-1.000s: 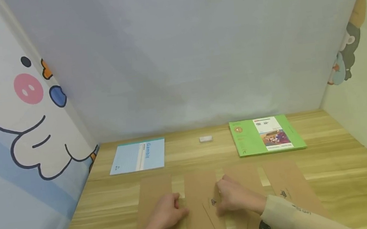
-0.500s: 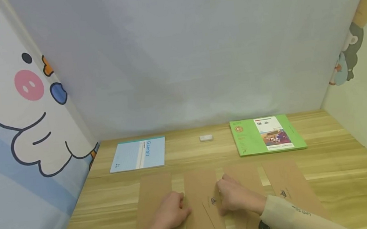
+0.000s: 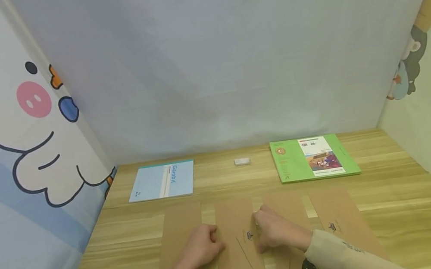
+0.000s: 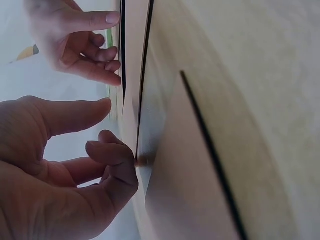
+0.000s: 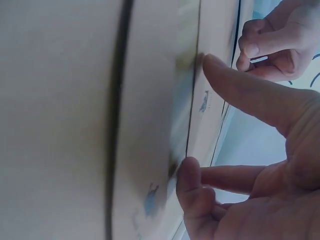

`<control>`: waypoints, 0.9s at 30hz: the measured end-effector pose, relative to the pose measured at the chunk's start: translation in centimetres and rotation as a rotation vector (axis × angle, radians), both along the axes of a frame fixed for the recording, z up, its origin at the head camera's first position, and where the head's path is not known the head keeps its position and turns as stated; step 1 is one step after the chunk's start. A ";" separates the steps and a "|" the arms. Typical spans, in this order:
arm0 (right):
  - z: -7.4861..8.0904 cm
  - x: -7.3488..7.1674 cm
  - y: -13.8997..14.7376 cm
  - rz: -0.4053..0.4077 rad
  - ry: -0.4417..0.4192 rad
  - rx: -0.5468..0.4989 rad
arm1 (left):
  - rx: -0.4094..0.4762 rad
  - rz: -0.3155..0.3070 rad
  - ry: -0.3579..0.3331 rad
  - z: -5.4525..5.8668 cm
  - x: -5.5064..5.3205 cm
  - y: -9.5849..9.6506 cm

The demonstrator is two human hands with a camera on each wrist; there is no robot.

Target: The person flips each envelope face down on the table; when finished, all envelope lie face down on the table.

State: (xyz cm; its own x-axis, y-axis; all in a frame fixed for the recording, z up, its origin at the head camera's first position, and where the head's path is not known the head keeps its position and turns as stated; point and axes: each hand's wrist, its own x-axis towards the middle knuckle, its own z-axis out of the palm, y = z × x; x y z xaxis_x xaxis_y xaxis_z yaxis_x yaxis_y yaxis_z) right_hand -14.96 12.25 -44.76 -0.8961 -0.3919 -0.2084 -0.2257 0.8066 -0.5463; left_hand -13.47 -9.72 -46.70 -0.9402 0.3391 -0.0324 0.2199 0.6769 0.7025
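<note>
Several flat brown kraft-covered notebooks lie side by side along the near part of the table. My left hand (image 3: 203,246) is over the leftmost notebook (image 3: 180,218), its thumb and bent fingers at the left edge of the second notebook (image 3: 231,215). On that notebook's right edge rest the thumb and fingertips of my right hand (image 3: 277,228), partly over the third notebook (image 3: 288,201). A small dark logo and a slanting line mark the second cover. In the left wrist view, a gap shows between the left thumb (image 4: 82,115) and the fingers.
Farther right lies the fourth notebook (image 3: 341,213). Behind the row are a light blue notebook (image 3: 150,184), a small white eraser (image 3: 242,162) and a green book (image 3: 292,161). A grey curtain (image 3: 215,87) closes off the table's back.
My left hand has shifted slightly right and away from me, up to the second notebook's edge. That notebook has slid slightly left, and the right hand's fingertips have moved a little left with it.
</note>
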 end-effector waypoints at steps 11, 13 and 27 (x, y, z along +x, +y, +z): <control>0.9 -0.5 -0.9 -0.061 -0.066 0.045 | -0.074 0.003 -0.010 0.2 0.0 0.3; 0.9 -0.6 -1.0 -0.082 -0.078 0.039 | -0.082 0.013 -0.003 0.2 0.0 0.4; 1.9 -1.3 -0.4 -0.141 -0.291 -0.148 | -0.132 -0.004 0.018 0.6 -0.1 0.6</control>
State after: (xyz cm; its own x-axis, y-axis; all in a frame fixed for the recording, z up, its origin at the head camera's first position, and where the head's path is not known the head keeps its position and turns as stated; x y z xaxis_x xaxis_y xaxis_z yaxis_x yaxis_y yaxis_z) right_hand -16.22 11.81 -42.89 -0.8552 -0.3131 -0.4130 0.0647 0.7262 -0.6844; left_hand -13.53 -9.08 -46.11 -0.9396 0.3371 -0.0598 0.2349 0.7619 0.6035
